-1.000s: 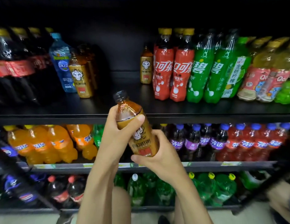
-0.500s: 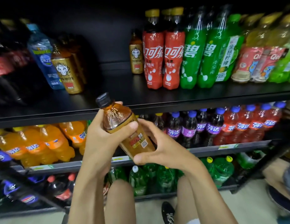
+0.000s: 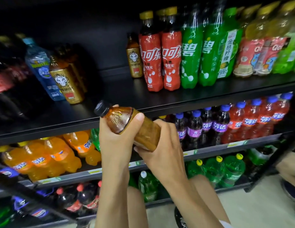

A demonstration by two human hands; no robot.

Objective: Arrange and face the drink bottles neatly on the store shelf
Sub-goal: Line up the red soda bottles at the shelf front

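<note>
An amber gold-label bottle (image 3: 125,124) with a black cap is tilted far to the left in front of the upper shelf (image 3: 110,99). My left hand (image 3: 117,137) grips its shoulder, thumb over the top. My right hand (image 3: 161,150) holds its lower end from the right. Its label looks blurred and plain gold. On the upper shelf a matching gold bottle (image 3: 69,83) stands at the left beside a blue bottle (image 3: 43,69), and another gold bottle (image 3: 134,60) stands further back next to the red cola bottles (image 3: 160,60).
Green soda bottles (image 3: 201,55) and yellow-capped drinks fill the upper shelf's right side; dark cola bottles stand at the far left. Orange bottles (image 3: 44,155) and purple and red bottles (image 3: 225,124) line the shelf below. A bare stretch of upper shelf lies between the gold bottles.
The bottle has tipped further left and turned, so its printed lion label no longer faces me. Both hands shifted a little right and down; the view moved closer.
</note>
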